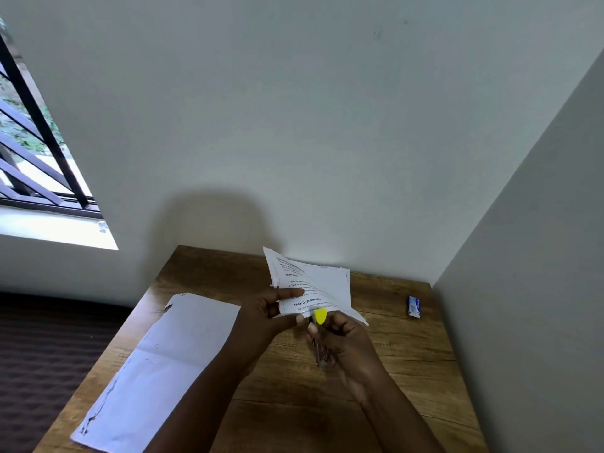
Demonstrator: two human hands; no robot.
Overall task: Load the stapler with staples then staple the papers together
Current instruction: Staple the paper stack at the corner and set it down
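Held above the middle of the desk (408, 371), the papers (313, 289) look light and floppy, so the left hand (264, 317) pinches them near the corner while the right hand (343, 338) grips the small, rigid stapler (319, 317) at that edge

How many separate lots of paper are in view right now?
2: a printed bundle held in the left hand above the desk, sheet count unclear, and a blank sheet lying on the desk's left side.
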